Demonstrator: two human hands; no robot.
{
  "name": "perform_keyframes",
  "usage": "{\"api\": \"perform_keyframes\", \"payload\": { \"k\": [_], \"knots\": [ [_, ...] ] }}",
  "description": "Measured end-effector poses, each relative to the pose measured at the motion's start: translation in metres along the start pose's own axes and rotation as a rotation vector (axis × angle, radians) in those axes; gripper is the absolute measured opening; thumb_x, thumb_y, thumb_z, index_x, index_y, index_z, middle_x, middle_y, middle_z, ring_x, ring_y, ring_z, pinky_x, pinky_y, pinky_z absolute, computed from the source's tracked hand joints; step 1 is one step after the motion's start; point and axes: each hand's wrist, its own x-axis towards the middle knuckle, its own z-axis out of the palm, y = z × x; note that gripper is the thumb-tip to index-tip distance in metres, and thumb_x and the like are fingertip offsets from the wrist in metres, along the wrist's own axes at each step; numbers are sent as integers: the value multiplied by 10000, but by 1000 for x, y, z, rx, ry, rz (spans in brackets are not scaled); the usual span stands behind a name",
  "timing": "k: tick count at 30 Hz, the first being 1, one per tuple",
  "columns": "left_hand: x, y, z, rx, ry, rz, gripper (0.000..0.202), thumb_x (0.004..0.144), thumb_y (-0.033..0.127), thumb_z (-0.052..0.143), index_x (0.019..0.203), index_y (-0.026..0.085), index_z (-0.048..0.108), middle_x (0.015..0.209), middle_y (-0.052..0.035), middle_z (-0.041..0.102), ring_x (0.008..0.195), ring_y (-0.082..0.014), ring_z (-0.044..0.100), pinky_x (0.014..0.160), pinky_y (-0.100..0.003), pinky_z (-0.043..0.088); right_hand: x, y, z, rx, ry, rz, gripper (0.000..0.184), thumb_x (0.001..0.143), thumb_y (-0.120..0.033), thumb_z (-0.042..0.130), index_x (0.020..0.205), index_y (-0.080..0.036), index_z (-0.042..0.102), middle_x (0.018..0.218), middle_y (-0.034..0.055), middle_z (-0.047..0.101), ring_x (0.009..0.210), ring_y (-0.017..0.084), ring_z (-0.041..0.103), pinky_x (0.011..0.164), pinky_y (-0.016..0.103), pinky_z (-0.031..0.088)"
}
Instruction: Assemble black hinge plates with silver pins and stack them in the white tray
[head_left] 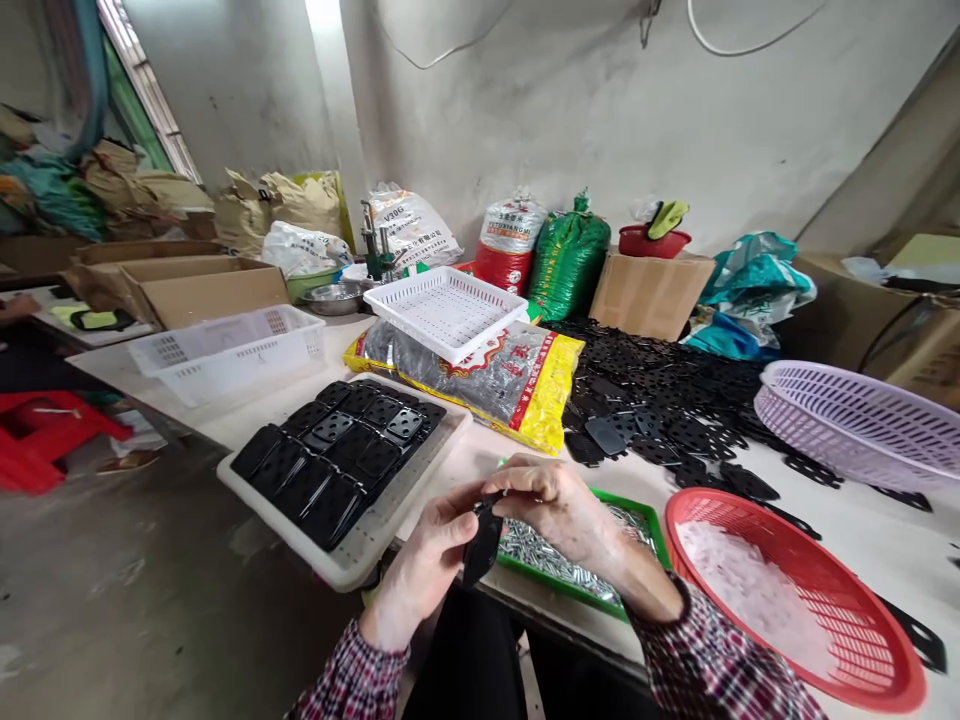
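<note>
A flat black plastic plate [482, 548] is held on edge between my two hands, over the table's front edge. My left hand [431, 550] is closed on its left side, thumb against its face. The fingers of my right hand [555, 505] pinch at its upper end; whether they also hold a small part is hidden. Right beneath my right hand is a green tray [600, 600] of small metal pins. To the left, a white tray [330, 570] carries rows of stacked black plates [330, 465].
A red basket [885, 640] with whitish translucent pieces stands at the right, near a lilac basket [862, 420]. Loose black plates [660, 390] are heaped behind. A white basket [450, 310] rests on a yellow-ended sack [551, 390]. At the left is another white basket [232, 360].
</note>
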Motion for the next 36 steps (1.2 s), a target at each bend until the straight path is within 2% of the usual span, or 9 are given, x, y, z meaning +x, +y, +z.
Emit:
{"api": "perform_keyframes", "payload": {
  "k": [4,8,12,16,21,26,28,32,36],
  "knots": [
    [18,5,4,140,71,79,391,735,298,826,1106,188,767,1115,-87,756,1118,-272,639,1001,-370,451,10,7,-4,-48,79,-28,201,841,-149,607,928,-208,779,928,46,731,855,189,681,783,289,527],
    [34,-2,12,421,172,138,414,756,298,797,1154,204,732,1136,-70,736,1070,-262,639,961,-379,470,-4,24,-11,3,296,97,206,821,-296,658,972,-214,770,1043,66,721,843,193,682,781,317,552],
    [34,-21,18,780,342,280,409,769,276,767,1159,202,669,1149,-76,693,1068,-261,617,967,-409,468,-34,34,-9,169,372,388,400,843,-528,625,905,-153,751,742,51,686,606,175,634,599,304,549],
    [34,-45,27,1060,385,484,373,789,173,730,1142,212,618,1176,-83,640,1142,-265,566,1008,-437,458,-50,32,3,338,309,440,438,820,-577,639,854,-147,720,671,28,643,585,177,613,559,295,544],
    [33,-66,35,1219,290,501,448,826,87,684,1237,234,581,1246,-87,592,1213,-249,541,1045,-418,467,-55,37,7,294,412,531,272,750,-427,668,765,-157,701,624,2,603,486,141,547,468,269,481],
    [41,-54,22,1376,176,370,334,971,176,488,1289,225,580,1194,-90,669,1102,-223,642,954,-368,533,-68,45,-5,222,497,655,287,700,-426,647,793,-163,717,620,15,625,506,178,595,499,298,481],
    [49,-46,14,1461,163,331,311,971,143,439,1187,197,655,1136,-107,696,1066,-243,651,945,-390,524,-75,47,-8,194,506,686,289,702,-431,639,802,-171,718,604,12,619,503,180,592,501,299,471],
    [63,-42,5,1610,44,255,295,820,4,528,858,204,741,911,-86,717,937,-262,660,1013,-441,451,-84,52,-8,205,490,685,243,718,-435,619,723,-202,687,510,-11,547,445,168,533,448,292,432],
    [72,-46,6,1695,-41,191,258,750,0,579,753,214,723,884,-82,702,919,-271,634,940,-421,462,-92,59,-6,232,524,691,253,712,-440,626,767,-203,693,545,0,579,463,179,547,444,298,434]
  ]
}}
